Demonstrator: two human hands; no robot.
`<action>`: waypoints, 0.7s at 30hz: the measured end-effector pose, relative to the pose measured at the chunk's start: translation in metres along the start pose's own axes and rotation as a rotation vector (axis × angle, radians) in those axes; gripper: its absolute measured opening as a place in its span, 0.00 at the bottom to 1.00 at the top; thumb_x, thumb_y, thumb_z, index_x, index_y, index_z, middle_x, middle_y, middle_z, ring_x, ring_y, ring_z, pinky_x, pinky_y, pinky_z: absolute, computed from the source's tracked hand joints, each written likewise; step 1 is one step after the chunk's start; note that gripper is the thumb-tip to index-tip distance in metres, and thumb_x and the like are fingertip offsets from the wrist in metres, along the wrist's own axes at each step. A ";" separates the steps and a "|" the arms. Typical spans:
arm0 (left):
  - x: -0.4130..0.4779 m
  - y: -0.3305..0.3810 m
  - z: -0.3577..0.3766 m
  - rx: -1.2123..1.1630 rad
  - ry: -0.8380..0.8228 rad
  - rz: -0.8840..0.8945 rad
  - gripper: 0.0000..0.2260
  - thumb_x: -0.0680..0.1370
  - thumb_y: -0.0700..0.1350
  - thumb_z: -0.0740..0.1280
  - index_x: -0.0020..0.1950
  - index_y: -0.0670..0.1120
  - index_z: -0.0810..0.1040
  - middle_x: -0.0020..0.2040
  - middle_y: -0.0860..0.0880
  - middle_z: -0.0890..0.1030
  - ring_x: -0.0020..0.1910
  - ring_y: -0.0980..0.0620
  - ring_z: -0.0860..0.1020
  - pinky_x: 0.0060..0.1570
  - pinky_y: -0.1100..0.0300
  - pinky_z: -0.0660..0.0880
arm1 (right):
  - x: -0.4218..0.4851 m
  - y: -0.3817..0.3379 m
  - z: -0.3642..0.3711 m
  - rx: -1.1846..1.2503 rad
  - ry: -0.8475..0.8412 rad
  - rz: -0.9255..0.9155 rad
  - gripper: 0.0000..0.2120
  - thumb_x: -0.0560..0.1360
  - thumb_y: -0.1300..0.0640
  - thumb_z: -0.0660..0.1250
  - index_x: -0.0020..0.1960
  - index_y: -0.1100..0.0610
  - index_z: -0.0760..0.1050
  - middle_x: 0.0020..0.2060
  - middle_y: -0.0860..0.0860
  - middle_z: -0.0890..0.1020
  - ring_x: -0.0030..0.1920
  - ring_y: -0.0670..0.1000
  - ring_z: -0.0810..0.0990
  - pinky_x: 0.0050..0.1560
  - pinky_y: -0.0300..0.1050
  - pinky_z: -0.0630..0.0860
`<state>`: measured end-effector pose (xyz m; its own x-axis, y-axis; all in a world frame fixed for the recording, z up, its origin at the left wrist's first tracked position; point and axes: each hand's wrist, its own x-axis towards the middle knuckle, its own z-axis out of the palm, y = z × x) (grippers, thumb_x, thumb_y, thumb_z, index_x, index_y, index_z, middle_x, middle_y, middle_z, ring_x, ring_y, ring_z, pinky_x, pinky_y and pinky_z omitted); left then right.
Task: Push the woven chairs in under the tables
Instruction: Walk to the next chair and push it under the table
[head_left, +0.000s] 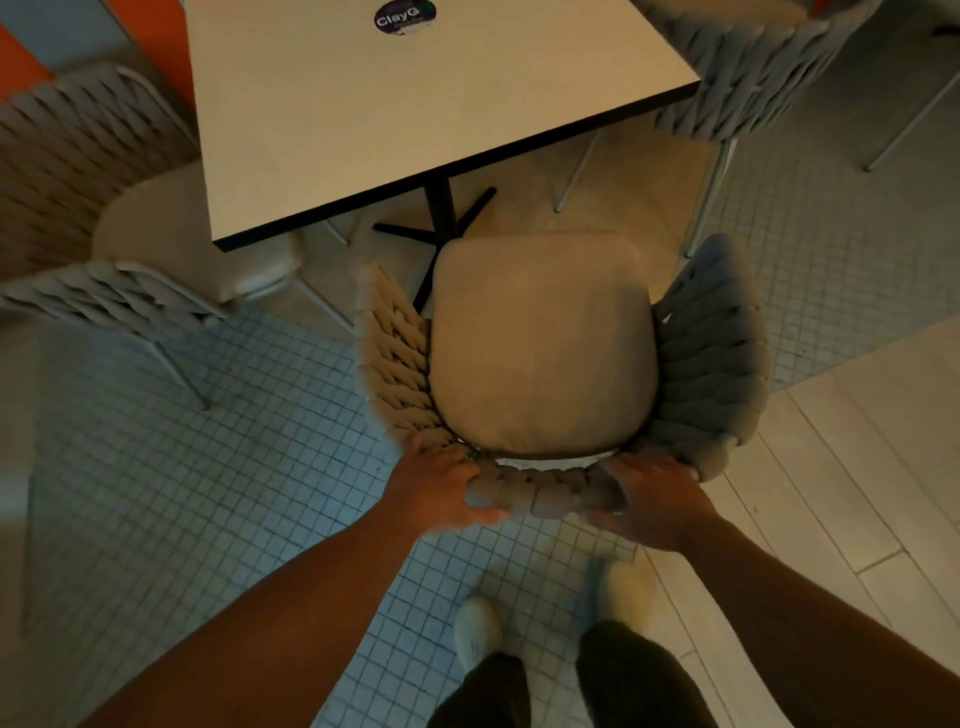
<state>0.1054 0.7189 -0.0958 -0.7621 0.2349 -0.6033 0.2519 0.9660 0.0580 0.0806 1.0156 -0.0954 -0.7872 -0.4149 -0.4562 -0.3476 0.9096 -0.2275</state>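
Woven chair (540, 358): stands on the near side of the table (415, 114), facing it; its seat lies wholly out from under the tabletop, the front edge close to the table's black foot (441, 218)
Left hand (436, 488): clasps the left end of the chair's woven back rail (545, 493), on the side farthest from the table; fingers curl over the top, thumb along the outer face
Right hand (654, 501): grasps the right end of the same rail in like manner (the picture is a little blurred here); both arms reach toward the table
Second chair (104, 218): at the table's left side, its seat partly under the tabletop
Third chair (753, 67): by the table's far right corner; only its woven back and thin legs show
Sticker (405, 16): round and dark, on the tabletop near its far edge
Shoes (478, 631): pale, on the small-tiled floor (182, 493), behind the chair as seen from the table
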 end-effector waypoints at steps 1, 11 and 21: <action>0.000 0.002 0.000 0.005 -0.008 -0.001 0.49 0.63 0.83 0.44 0.74 0.58 0.70 0.77 0.55 0.69 0.74 0.50 0.68 0.74 0.41 0.52 | 0.002 0.000 -0.001 -0.048 -0.048 -0.043 0.37 0.66 0.21 0.56 0.66 0.43 0.71 0.59 0.43 0.79 0.59 0.49 0.77 0.57 0.47 0.73; 0.008 0.027 0.005 0.053 0.025 -0.079 0.42 0.65 0.83 0.49 0.76 0.68 0.61 0.76 0.57 0.69 0.75 0.47 0.67 0.72 0.31 0.48 | 0.026 0.019 0.011 -0.180 0.000 -0.262 0.36 0.65 0.21 0.52 0.55 0.46 0.78 0.43 0.46 0.83 0.43 0.51 0.81 0.46 0.46 0.78; -0.006 0.060 0.001 -0.044 0.034 -0.169 0.40 0.65 0.82 0.50 0.75 0.70 0.61 0.75 0.60 0.70 0.73 0.46 0.67 0.73 0.39 0.49 | 0.023 0.041 -0.003 -0.213 -0.022 -0.428 0.30 0.71 0.26 0.57 0.48 0.50 0.80 0.40 0.47 0.83 0.41 0.51 0.81 0.39 0.43 0.72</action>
<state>0.1256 0.7751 -0.0890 -0.8115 0.0711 -0.5800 0.0924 0.9957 -0.0072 0.0461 1.0435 -0.1127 -0.5402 -0.7515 -0.3787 -0.7366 0.6399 -0.2191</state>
